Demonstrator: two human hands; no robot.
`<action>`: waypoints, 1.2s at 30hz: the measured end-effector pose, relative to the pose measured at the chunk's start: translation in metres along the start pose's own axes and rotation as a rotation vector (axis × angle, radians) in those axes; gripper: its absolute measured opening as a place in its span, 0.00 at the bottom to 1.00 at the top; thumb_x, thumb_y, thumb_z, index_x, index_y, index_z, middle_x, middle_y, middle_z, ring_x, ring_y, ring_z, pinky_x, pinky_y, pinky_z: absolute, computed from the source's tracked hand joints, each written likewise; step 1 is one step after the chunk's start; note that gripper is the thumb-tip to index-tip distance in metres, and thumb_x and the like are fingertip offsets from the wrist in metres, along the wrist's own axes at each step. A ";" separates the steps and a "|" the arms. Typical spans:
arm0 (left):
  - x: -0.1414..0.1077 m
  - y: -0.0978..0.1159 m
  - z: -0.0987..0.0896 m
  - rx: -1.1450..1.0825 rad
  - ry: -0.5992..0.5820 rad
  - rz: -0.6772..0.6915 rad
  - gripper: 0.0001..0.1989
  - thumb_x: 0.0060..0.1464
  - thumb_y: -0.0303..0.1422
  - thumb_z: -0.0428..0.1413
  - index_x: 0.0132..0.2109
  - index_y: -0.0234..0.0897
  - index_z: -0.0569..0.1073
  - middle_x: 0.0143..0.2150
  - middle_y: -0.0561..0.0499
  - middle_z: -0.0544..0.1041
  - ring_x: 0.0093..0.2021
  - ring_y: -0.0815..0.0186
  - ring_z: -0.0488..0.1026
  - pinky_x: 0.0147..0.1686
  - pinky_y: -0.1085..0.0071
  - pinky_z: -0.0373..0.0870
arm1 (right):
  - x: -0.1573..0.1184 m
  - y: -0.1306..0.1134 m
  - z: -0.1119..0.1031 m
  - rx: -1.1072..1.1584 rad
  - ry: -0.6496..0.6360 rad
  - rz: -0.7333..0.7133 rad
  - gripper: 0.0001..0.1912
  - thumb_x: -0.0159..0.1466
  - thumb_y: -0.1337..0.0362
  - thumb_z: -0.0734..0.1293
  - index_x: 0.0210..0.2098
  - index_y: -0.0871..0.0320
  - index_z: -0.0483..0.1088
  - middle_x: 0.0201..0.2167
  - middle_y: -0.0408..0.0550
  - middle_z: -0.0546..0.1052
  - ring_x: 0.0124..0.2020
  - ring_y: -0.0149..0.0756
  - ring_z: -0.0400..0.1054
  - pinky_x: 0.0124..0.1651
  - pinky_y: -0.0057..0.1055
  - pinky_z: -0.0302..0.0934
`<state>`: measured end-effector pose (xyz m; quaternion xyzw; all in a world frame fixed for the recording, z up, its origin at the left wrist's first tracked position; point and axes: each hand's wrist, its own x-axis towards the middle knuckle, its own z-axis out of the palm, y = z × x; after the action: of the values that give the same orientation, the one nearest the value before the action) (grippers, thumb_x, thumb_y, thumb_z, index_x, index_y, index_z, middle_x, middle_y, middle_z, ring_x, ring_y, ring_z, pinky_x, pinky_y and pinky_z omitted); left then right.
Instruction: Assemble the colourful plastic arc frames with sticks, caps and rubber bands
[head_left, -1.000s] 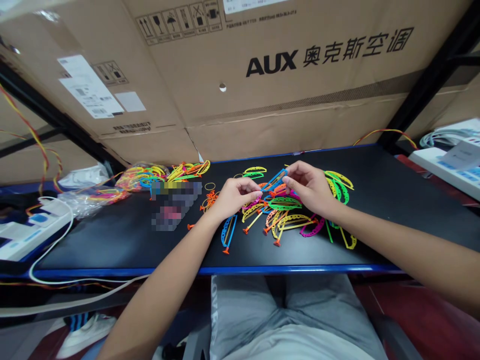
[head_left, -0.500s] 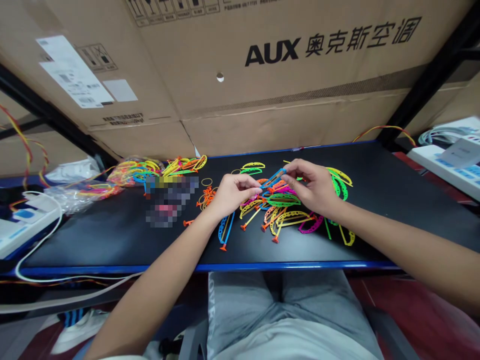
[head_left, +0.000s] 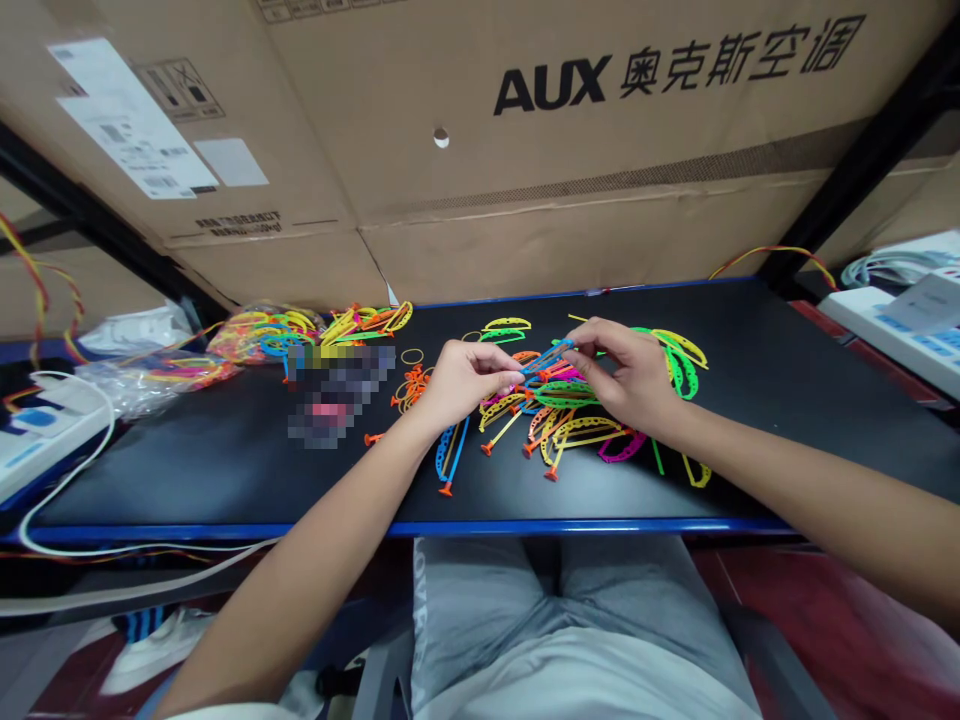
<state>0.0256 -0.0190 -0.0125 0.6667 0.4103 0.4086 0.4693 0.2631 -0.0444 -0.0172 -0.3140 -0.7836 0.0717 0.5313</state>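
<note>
A blue toy bow (head_left: 549, 357) with a rubber band stretched along it is pinched at both ends above the table. My left hand (head_left: 469, 382) closes on its left end, with thumb and forefinger together. At the other end, my right hand (head_left: 621, 368) grips it between thumb and fingers. Beneath lie several toy bows in green (head_left: 574, 394), yellow (head_left: 583, 434) and magenta (head_left: 625, 447), some with suction-cup arrows. A blue bow with an orange-tipped arrow (head_left: 451, 462) rests nearer the front edge.
Orange suction cups and rubber bands (head_left: 412, 386) lie left of my left hand. Plastic bags of bows (head_left: 262, 332) sit at the back left. A blurred patch (head_left: 330, 405) hides something on the black table (head_left: 225, 480). A large cardboard box (head_left: 480, 230) stands behind; power strips flank both sides.
The camera view has shifted slightly. Both hands stay in nearly the same place, still holding the blue bow between them.
</note>
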 end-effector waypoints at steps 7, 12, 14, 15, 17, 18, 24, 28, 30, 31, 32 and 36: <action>-0.001 0.002 0.002 -0.008 -0.017 0.006 0.05 0.44 0.30 0.71 0.30 0.35 0.85 0.24 0.50 0.81 0.22 0.72 0.72 0.23 0.75 0.68 | 0.000 -0.004 0.001 -0.028 -0.001 -0.057 0.05 0.71 0.70 0.67 0.40 0.53 0.73 0.31 0.43 0.78 0.28 0.33 0.68 0.31 0.32 0.61; -0.001 0.002 0.003 -0.017 0.004 0.002 0.05 0.43 0.30 0.72 0.29 0.35 0.85 0.23 0.50 0.80 0.22 0.71 0.73 0.23 0.75 0.70 | 0.000 -0.005 0.001 -0.048 0.009 -0.110 0.06 0.70 0.72 0.68 0.41 0.54 0.73 0.32 0.44 0.80 0.28 0.32 0.69 0.31 0.32 0.61; -0.001 0.002 0.003 -0.019 0.014 0.013 0.05 0.43 0.30 0.72 0.29 0.34 0.85 0.24 0.50 0.80 0.22 0.71 0.74 0.24 0.75 0.71 | 0.000 -0.006 0.001 -0.046 0.014 -0.119 0.06 0.70 0.72 0.68 0.41 0.54 0.73 0.33 0.44 0.80 0.28 0.32 0.69 0.30 0.32 0.61; -0.001 0.002 0.002 -0.019 0.014 0.017 0.05 0.43 0.30 0.72 0.29 0.34 0.85 0.24 0.50 0.80 0.22 0.71 0.73 0.24 0.75 0.71 | 0.000 -0.006 0.001 -0.042 0.014 -0.121 0.07 0.70 0.72 0.68 0.41 0.54 0.73 0.33 0.44 0.80 0.28 0.32 0.70 0.30 0.31 0.62; -0.001 0.002 0.002 -0.015 0.007 0.016 0.05 0.43 0.30 0.72 0.29 0.35 0.85 0.24 0.50 0.80 0.22 0.72 0.72 0.23 0.75 0.70 | -0.001 -0.006 0.001 -0.023 0.003 -0.106 0.06 0.70 0.72 0.67 0.41 0.54 0.74 0.33 0.45 0.80 0.28 0.32 0.70 0.29 0.31 0.62; -0.002 0.002 0.003 -0.012 0.003 0.013 0.05 0.43 0.30 0.71 0.29 0.35 0.85 0.24 0.51 0.80 0.22 0.72 0.72 0.23 0.75 0.69 | -0.002 -0.006 0.001 -0.009 -0.006 -0.085 0.06 0.71 0.71 0.67 0.42 0.54 0.74 0.33 0.45 0.80 0.27 0.32 0.70 0.29 0.31 0.63; -0.002 0.001 0.002 -0.006 0.006 0.008 0.05 0.43 0.31 0.72 0.28 0.36 0.84 0.25 0.50 0.80 0.22 0.71 0.73 0.23 0.74 0.70 | -0.006 -0.006 0.001 0.048 -0.048 0.060 0.04 0.71 0.66 0.67 0.40 0.52 0.75 0.32 0.47 0.80 0.27 0.36 0.71 0.29 0.35 0.66; -0.002 0.000 0.001 -0.027 0.015 0.005 0.06 0.43 0.32 0.72 0.28 0.36 0.84 0.24 0.50 0.80 0.22 0.70 0.74 0.22 0.73 0.70 | -0.005 -0.005 0.002 0.082 -0.038 0.076 0.04 0.71 0.64 0.67 0.40 0.52 0.75 0.32 0.46 0.80 0.27 0.34 0.72 0.27 0.34 0.66; -0.001 0.001 0.001 -0.046 0.015 0.020 0.07 0.42 0.33 0.73 0.28 0.35 0.84 0.24 0.50 0.80 0.22 0.70 0.74 0.23 0.73 0.70 | -0.002 -0.005 0.002 0.157 -0.034 0.143 0.03 0.72 0.63 0.68 0.41 0.53 0.75 0.29 0.44 0.78 0.23 0.31 0.70 0.24 0.32 0.65; -0.001 0.003 0.001 -0.059 0.018 0.033 0.08 0.42 0.33 0.74 0.29 0.35 0.84 0.24 0.50 0.80 0.22 0.70 0.74 0.23 0.73 0.71 | 0.000 -0.005 0.002 0.220 -0.033 0.192 0.03 0.72 0.62 0.68 0.41 0.53 0.74 0.26 0.42 0.76 0.20 0.30 0.69 0.23 0.31 0.64; -0.001 0.004 0.001 -0.071 0.024 0.047 0.09 0.42 0.34 0.74 0.30 0.35 0.84 0.25 0.50 0.80 0.23 0.70 0.74 0.25 0.73 0.72 | 0.004 -0.004 0.000 0.293 -0.031 0.246 0.04 0.71 0.60 0.69 0.40 0.53 0.74 0.24 0.39 0.74 0.18 0.30 0.68 0.21 0.31 0.64; 0.001 0.012 -0.003 -0.063 0.089 0.115 0.10 0.45 0.37 0.74 0.34 0.37 0.86 0.28 0.51 0.82 0.25 0.71 0.75 0.31 0.72 0.76 | 0.024 0.011 -0.019 0.461 0.034 0.403 0.13 0.65 0.54 0.76 0.37 0.53 0.72 0.22 0.39 0.74 0.16 0.32 0.68 0.19 0.34 0.66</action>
<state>0.0249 -0.0194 0.0002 0.6553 0.3786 0.4767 0.4473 0.2786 -0.0262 0.0044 -0.3353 -0.6595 0.3463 0.5768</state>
